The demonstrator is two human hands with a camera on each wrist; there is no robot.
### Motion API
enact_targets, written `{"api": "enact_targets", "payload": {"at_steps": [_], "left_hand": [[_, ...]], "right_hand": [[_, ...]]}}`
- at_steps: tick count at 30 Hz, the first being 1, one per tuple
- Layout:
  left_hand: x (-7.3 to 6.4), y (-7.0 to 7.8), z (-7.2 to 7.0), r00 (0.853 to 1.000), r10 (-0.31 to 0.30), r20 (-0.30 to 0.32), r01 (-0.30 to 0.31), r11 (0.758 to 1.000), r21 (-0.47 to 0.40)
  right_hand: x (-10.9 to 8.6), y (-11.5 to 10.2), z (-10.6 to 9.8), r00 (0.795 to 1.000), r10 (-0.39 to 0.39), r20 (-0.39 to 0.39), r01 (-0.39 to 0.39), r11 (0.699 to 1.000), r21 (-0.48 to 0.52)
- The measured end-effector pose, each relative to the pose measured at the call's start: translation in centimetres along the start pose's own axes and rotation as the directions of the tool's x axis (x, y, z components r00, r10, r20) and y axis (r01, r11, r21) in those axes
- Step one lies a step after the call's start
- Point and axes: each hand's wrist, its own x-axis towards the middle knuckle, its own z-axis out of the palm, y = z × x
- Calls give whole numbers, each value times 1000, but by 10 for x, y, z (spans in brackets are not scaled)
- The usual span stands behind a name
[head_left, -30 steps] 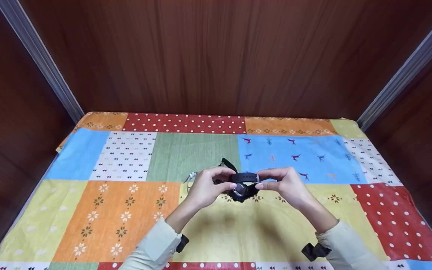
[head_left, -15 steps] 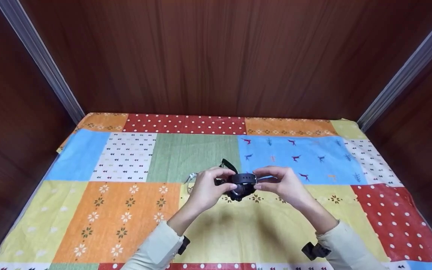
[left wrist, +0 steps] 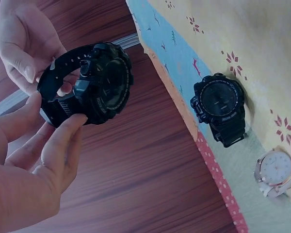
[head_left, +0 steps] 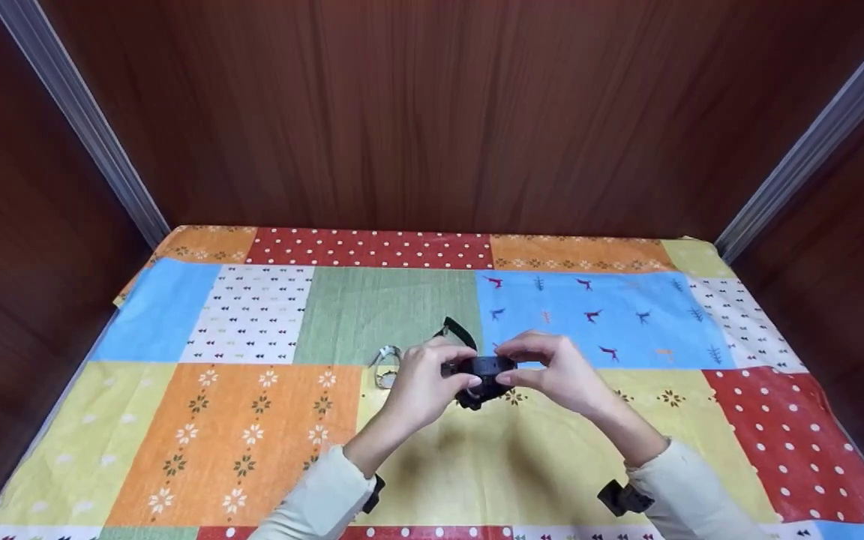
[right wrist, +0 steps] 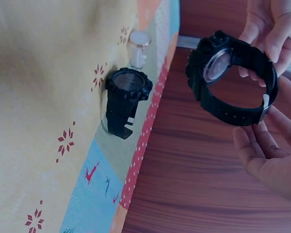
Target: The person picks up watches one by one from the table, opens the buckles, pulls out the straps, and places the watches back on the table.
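Both hands hold a chunky black wristwatch (head_left: 488,366) above the table. Its strap curves round into a loop, and a silver buckle (right wrist: 265,104) shows on it in the right wrist view. My left hand (head_left: 421,386) pinches one side of the band between thumb and fingers. On the buckle side, my right hand (head_left: 559,371) grips the strap with thumb and fingertips. A second black watch (left wrist: 218,104) lies on the cloth below, mostly covered by the hands in the head view. Close to it rests a watch with a white strap and rose-gold case (left wrist: 275,167).
A patchwork-patterned cloth (head_left: 237,435) covers the table. Dark wood panels (head_left: 402,112) rise behind it and at both sides, with grey metal strips (head_left: 87,112) at the corners. Black camera mounts (head_left: 625,498) sit at the sleeves.
The held watch has tipped and its strap hides more of its face in the head view. My right hand has shifted left, my left hand slightly right, uncovering the white-strapped watch.
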Motion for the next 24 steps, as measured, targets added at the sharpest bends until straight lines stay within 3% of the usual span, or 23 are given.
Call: {"api": "enact_targets", "payload": {"at_steps": [9, 24], "left_hand": [[-2, 4, 1, 999, 32, 13, -33, 998, 52], [-3, 3, 2, 999, 49, 5, -49, 999, 20]], "right_hand": [[0, -2, 6, 999, -27, 20, 28, 998, -52], [-2, -2, 7, 999, -31, -22, 31, 999, -14]]}}
